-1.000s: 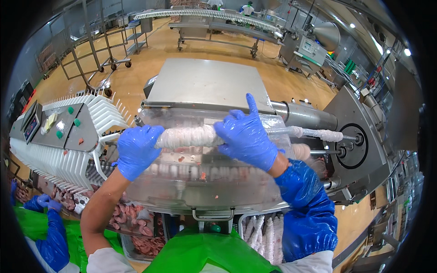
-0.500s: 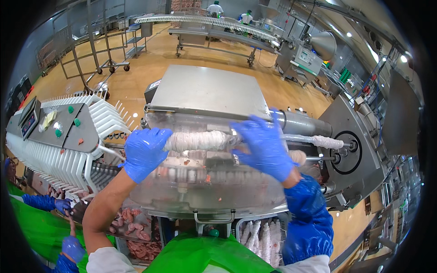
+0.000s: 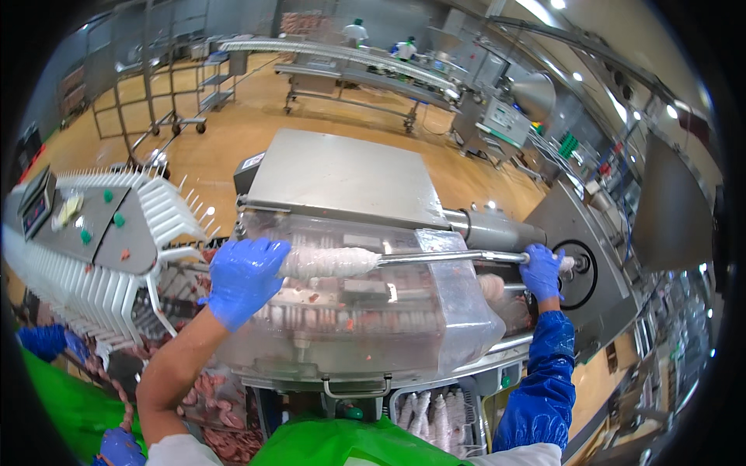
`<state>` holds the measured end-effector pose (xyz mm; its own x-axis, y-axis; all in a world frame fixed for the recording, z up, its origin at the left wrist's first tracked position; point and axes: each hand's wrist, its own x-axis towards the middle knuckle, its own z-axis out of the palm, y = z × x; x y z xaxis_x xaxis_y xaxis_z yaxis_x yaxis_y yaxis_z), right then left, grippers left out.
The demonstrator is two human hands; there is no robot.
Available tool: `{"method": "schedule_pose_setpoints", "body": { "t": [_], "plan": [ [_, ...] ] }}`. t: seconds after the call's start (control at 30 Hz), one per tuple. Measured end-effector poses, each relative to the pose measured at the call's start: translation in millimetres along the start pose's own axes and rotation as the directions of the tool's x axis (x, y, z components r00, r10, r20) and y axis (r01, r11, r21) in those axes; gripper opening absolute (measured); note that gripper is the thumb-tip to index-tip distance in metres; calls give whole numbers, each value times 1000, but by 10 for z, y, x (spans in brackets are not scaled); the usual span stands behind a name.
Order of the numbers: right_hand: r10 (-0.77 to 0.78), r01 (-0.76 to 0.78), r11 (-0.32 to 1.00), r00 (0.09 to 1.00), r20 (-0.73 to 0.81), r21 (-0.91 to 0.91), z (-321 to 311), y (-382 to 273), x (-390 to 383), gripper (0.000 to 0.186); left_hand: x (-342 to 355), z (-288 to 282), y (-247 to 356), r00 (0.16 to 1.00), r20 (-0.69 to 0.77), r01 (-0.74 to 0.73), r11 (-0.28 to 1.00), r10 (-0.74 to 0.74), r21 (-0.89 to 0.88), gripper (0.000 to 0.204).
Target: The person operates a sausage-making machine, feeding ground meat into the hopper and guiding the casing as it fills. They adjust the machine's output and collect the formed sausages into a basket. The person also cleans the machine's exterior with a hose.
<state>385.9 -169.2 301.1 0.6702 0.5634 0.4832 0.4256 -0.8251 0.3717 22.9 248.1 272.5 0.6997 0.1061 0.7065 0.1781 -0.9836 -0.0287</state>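
Both of my hands wear blue gloves. My left hand [image 3: 247,279] is closed around the left end of a whitish, gathered sausage casing [image 3: 330,262], which sits on a long metal stuffing tube [image 3: 435,257]. Bare metal shows along the tube's middle. At its right end, my right hand [image 3: 542,272] is closed around the casing bunched on the tube, close to the machine's round turret [image 3: 579,272]. Part of that bunch shows beyond the fingers. A clear plastic guard [image 3: 373,342] lies below and behind the tube, with meat scraps on it.
A rack of white hooks [image 3: 101,291] stands left, beside a grey panel with green knobs [image 3: 97,217]. A crate of white casings [image 3: 431,412] is below, near my apron. A co-worker's gloved hand [image 3: 120,449] holds linked sausage at lower left. A steel cover [image 3: 342,175] rises ahead.
My right hand has moved right along the tube, from beside the left casing to near the turret, and closed. Bare metal now shows where it was. My left hand keeps its grip.
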Motion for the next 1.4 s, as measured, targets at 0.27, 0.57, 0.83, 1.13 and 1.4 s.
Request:
{"method": "schedule_pose_setpoints", "body": {
  "t": [0.27,0.57,0.83,1.13,1.4],
  "plan": [
    [-385,530,703,845,-372,475,-799,-2150,52,18,44,53,-43,996,-36,75,995,-77,-68,33],
    [-123,271,864,931,-344,424,-1297,-1501,-597,25,285,-177,374,975,-61,-221,944,212,-244,30],
    [213,-31,789,951,-226,614,-1378,-1682,-1408,13,705,-18,1613,862,150,-418,846,485,-331,22],
    [510,-404,733,859,-49,548,-1238,-515,-2372,19,1242,-29,1876,732,81,-634,720,676,-281,36],
    [523,-460,798,850,-69,389,-1288,-258,-2713,17,1121,207,2712,568,47,-735,532,822,-420,35]
  ]
}}
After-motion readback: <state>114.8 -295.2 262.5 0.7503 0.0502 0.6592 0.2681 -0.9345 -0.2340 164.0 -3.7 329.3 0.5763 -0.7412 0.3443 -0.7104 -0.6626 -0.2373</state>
